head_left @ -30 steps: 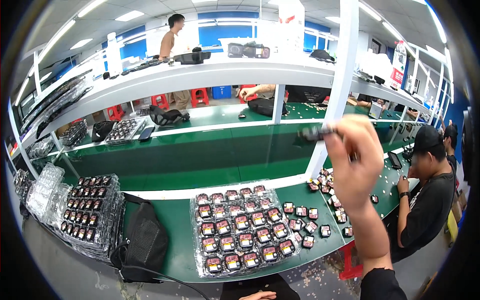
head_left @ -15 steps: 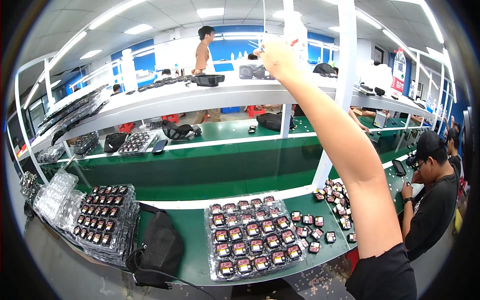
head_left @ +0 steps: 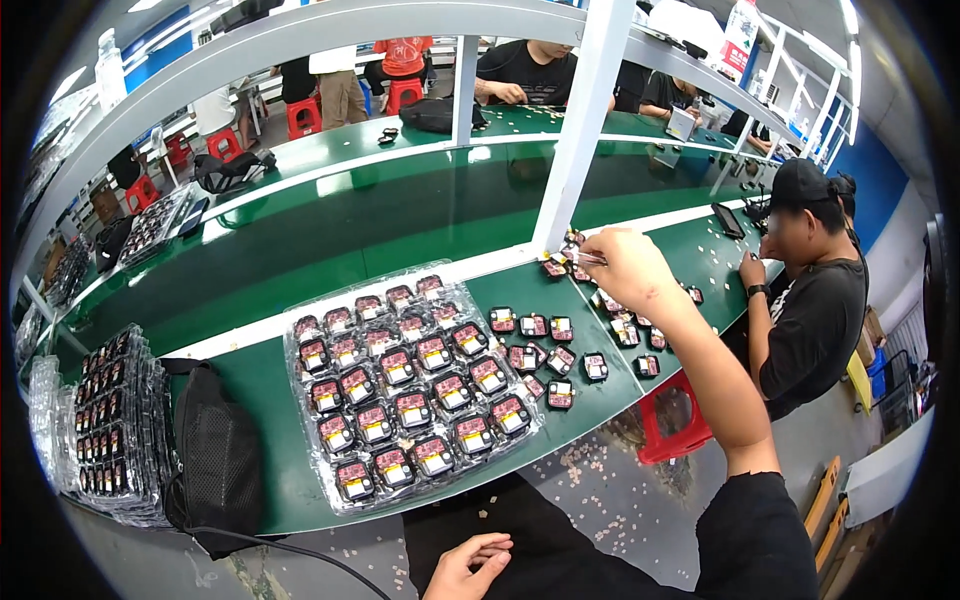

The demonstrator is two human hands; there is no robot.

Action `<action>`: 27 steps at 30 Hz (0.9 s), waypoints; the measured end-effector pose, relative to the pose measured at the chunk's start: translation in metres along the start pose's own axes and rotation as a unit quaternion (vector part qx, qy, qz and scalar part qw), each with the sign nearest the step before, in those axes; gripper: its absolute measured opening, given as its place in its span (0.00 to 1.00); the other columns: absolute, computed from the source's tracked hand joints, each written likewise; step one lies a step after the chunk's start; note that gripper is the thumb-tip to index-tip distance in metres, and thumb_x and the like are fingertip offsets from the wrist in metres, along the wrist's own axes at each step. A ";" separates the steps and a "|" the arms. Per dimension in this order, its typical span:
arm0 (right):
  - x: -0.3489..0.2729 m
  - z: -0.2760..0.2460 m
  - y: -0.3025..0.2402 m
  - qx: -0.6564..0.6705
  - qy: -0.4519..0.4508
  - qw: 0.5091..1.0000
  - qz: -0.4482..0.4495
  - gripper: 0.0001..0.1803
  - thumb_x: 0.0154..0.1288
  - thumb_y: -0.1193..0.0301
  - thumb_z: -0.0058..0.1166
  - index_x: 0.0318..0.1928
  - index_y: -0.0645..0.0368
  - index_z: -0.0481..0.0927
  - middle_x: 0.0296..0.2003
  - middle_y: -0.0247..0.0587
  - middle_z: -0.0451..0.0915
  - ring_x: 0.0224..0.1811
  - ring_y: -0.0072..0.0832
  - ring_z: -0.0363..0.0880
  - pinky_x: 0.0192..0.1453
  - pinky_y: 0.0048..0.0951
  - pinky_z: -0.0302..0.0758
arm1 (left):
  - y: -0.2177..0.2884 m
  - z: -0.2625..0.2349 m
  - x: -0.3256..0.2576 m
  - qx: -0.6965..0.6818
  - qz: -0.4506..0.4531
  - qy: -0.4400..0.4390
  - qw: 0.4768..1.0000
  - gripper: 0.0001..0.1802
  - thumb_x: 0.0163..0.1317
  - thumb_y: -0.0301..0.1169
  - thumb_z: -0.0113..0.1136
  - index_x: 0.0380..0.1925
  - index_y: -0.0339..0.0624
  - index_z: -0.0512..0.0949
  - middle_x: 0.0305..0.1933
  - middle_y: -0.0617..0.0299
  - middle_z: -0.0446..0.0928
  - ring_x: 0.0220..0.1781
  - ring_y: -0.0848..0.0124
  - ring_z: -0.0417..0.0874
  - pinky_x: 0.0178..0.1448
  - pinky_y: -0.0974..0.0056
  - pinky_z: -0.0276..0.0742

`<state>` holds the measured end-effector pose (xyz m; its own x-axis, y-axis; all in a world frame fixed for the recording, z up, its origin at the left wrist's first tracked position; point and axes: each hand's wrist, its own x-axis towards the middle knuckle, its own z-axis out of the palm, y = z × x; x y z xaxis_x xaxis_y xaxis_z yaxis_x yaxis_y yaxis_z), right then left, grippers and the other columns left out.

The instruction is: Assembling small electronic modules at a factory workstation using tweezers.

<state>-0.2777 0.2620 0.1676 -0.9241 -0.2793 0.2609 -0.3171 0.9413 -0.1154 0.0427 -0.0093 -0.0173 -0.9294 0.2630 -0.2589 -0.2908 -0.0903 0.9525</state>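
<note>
My right hand (head_left: pixel 632 268) reaches over the loose pile of small black square devices (head_left: pixel 625 332) beside the white post. Its fingers are closed on a thin pointed tool that looks like tweezers (head_left: pixel 592 258). At the lower edge my left hand (head_left: pixel 470 568) rests above my dark-clothed lap, fingers loosely curled, thumb apart, with nothing seen in it. Left of the pile, a clear plastic tray (head_left: pixel 312 470) carries rows of the same devices, with red-brown faces and white-and-yellow labels. Several single devices (head_left: pixel 533 326) lie between tray and pile.
A black mesh bag (head_left: pixel 215 450) with a cable and stacked filled trays (head_left: pixel 120 430) stand to the left on the green table (head_left: pixel 285 500). A white post (head_left: pixel 585 130) rises behind the pile. A co-worker (head_left: pixel 815 300) sits at right, near a red stool (head_left: pixel 672 420).
My right hand has come down from the upper shelf to the device pile, still with the thin tool. My left hand has come into view, and the view has tilted down and turned right.
</note>
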 end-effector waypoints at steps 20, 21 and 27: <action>-0.043 0.098 0.025 0.090 0.225 0.963 -0.116 0.12 0.59 0.81 0.60 0.45 0.59 0.82 0.42 0.44 0.80 0.34 0.44 0.84 0.37 0.38 0.82 | 0.017 0.024 0.010 -0.127 -0.001 -0.025 0.992 0.15 0.73 0.28 0.62 0.55 0.34 0.79 0.50 0.58 0.84 0.52 0.71 0.84 0.57 0.68 0.79; -0.058 0.089 0.013 0.123 0.267 0.943 -0.155 0.11 0.58 0.81 0.61 0.43 0.60 0.83 0.41 0.44 0.80 0.30 0.42 0.83 0.32 0.36 0.81 | 0.021 0.023 0.011 -0.154 0.016 -0.024 0.988 0.15 0.73 0.29 0.61 0.55 0.33 0.79 0.50 0.57 0.84 0.53 0.71 0.84 0.57 0.68 0.79; -0.164 0.041 -0.059 0.120 0.225 0.858 -0.446 0.14 0.52 0.79 0.65 0.42 0.57 0.87 0.35 0.29 0.75 0.22 0.15 0.66 0.23 0.20 0.58 | 0.037 0.018 0.025 -0.238 0.078 -0.033 0.968 0.34 0.72 0.44 0.63 0.67 0.29 0.67 0.60 0.41 0.79 0.60 0.54 0.84 0.65 0.54 0.79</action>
<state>-0.1166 0.2447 0.0920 -0.1316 -0.7158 0.6858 -0.9402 0.3094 0.1425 0.0134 0.0114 0.0143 -0.9586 0.2699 -0.0912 -0.2337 -0.5620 0.7934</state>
